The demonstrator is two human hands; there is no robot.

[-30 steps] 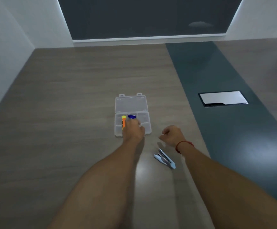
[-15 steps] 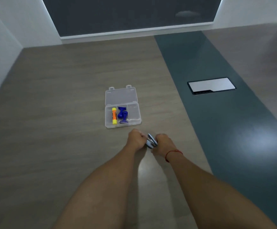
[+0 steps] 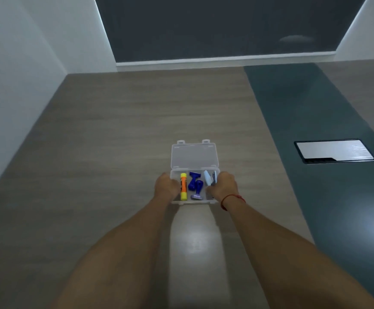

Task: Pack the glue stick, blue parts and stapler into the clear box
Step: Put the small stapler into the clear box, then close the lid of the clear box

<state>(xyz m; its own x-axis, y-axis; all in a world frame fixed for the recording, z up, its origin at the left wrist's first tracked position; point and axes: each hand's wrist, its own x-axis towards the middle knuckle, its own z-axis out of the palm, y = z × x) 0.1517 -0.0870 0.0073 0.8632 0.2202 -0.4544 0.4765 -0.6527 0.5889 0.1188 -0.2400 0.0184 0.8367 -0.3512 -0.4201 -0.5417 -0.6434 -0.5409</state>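
Observation:
The clear box (image 3: 194,202) lies on the wooden table with its lid (image 3: 193,155) folded back flat. In its left compartment lies the orange and yellow glue stick (image 3: 183,186). The blue parts (image 3: 195,185) lie in the middle. The silver-blue stapler (image 3: 210,177) sits in the right compartment, with my right hand (image 3: 224,186) closed on its near end. My left hand (image 3: 167,186) rests against the box's left wall, fingers curled; whether it grips the wall I cannot tell.
A dark teal strip (image 3: 328,152) runs along the right of the table, with a silver cable hatch (image 3: 334,150) set into it. White walls close in on the left and at the back.
Both hands have carried the stapler from the table in front of the box forward. It now sits in the right compartment, and my left hand has shifted to the box's left side.

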